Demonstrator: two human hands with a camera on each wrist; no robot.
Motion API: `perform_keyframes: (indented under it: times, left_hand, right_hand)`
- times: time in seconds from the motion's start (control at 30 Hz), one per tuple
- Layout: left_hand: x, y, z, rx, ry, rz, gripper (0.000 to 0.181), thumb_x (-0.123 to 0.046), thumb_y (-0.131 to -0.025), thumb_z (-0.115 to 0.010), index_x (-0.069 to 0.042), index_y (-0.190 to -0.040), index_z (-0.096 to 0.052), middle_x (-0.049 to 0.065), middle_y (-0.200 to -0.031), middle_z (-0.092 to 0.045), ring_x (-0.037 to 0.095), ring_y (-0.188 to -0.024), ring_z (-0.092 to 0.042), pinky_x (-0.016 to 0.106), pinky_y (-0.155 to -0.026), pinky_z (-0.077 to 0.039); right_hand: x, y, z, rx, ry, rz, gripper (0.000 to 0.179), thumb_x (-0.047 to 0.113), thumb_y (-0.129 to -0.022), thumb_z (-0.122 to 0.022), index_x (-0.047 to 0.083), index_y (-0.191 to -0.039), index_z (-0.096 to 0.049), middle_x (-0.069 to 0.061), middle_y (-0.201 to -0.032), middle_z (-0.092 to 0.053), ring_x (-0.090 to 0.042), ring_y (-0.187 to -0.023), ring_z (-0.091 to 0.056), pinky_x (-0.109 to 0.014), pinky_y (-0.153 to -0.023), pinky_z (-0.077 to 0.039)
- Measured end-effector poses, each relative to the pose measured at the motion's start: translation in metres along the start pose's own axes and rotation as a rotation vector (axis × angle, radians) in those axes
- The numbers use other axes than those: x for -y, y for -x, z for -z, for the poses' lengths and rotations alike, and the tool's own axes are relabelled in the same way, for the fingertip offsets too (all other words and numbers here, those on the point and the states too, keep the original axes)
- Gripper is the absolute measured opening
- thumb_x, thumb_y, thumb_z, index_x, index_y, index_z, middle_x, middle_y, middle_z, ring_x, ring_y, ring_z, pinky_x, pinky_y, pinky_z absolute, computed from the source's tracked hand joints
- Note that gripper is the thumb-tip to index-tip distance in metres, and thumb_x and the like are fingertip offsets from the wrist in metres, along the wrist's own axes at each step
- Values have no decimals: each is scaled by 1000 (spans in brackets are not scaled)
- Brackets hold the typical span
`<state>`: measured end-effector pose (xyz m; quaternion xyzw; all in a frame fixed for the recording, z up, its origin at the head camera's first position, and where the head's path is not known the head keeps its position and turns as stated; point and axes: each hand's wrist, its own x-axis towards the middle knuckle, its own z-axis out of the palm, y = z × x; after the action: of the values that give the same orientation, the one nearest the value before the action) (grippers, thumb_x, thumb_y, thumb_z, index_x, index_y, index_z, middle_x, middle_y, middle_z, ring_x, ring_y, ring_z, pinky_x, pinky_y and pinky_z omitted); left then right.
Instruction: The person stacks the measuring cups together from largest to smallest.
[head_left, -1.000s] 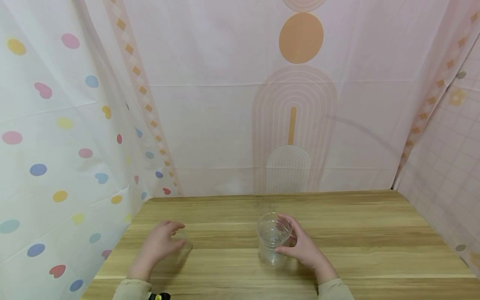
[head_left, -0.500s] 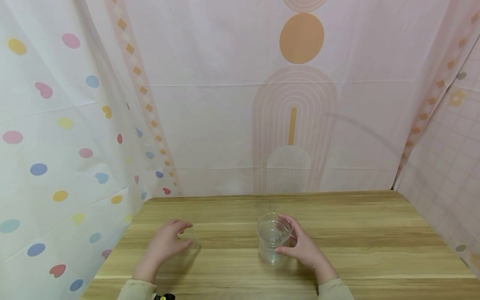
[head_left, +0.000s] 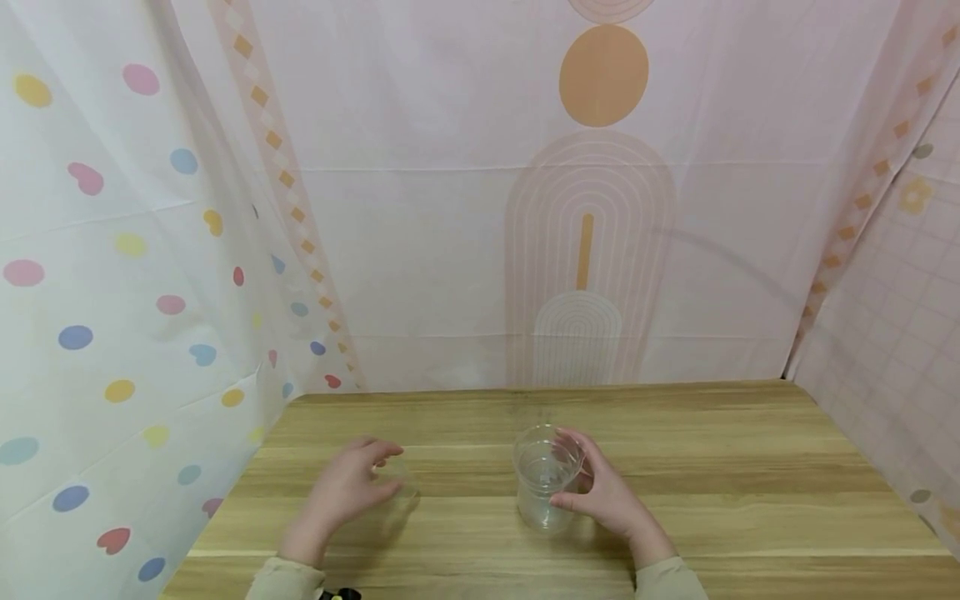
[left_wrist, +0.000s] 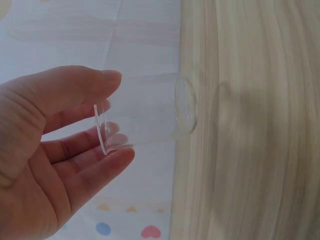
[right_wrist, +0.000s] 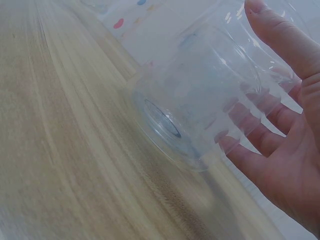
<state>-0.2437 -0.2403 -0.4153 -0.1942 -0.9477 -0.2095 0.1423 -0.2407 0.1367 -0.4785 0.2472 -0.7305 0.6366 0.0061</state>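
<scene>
On the left, my left hand (head_left: 347,493) holds a small clear cup (left_wrist: 145,111) between thumb and fingers near its lipped rim. The left wrist view has the cup's base toward the wooden table, with a shadow beyond it; in the head view it is faint. My right hand (head_left: 611,502) curls round the side of a larger clear plastic cup (head_left: 536,496), which stands upright near the middle. From the right wrist, that larger cup (right_wrist: 187,100) shows its round base by the wood, with the thumb and fingers (right_wrist: 257,137) on either side of its wall.
The wood-grain table (head_left: 720,467) extends to a pale patterned curtain (head_left: 420,275) at its back edge. A dotted cloth (head_left: 97,333) hangs along the left side, and a checked one (head_left: 900,350) along the right.
My left hand has moved rightward with the small cup, closer to the larger cup. The right hand and the larger cup have stayed in place.
</scene>
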Motion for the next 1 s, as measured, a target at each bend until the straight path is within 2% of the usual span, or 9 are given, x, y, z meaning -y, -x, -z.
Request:
perform_keyframes:
  times: [0.13,0.2,0.43,0.6,1.0]
  left_hand:
    - [-4,-2,-2,-3,1,-18,39,-14,-72,-86,-8,-108,-73,5,-99,-65,21,-85,-65,35,-69,-54]
    - [-6,-2,-3,0,2,-24,38,-14,-72,-87,-10,-107,-73,4,-98,-65,21,-85,-65,34,-69,-54]
    - [-16,-5,-5,29,46,-33,38,-13,-73,-86,-9,-108,-73,2,-100,-64,22,-87,-66,32,-70,-55]
    - [-21,-7,-7,51,60,-53,39,-12,-74,-86,-8,-110,-72,4,-102,-65,23,-88,-66,30,-69,-56]
    - [-37,-11,-5,43,111,-119,40,-12,-75,-85,-8,-112,-71,5,-102,-63,21,-86,-64,24,-68,-55]
  right_hand:
    - [0,0,0,-4,-1,-10,91,5,-77,-84,6,-151,-30,-21,-150,-39,-41,-138,-37,-25,-104,-39]
    - [0,0,0,-6,-5,-10,91,5,-76,-84,6,-151,-31,-22,-150,-40,-41,-138,-37,-27,-105,-39]
    - [-1,-1,0,11,-14,26,89,6,-78,-83,2,-150,-30,-26,-150,-36,-45,-138,-34,-45,-108,-38]
    - [-2,-2,0,16,-32,41,89,3,-78,-82,0,-149,-30,-28,-150,-35,-47,-138,-33,-41,-107,-39]
    - [-1,-1,1,13,-24,36,90,4,-77,-83,1,-149,-30,-28,-150,-36,-47,-138,-33,-35,-106,-40]
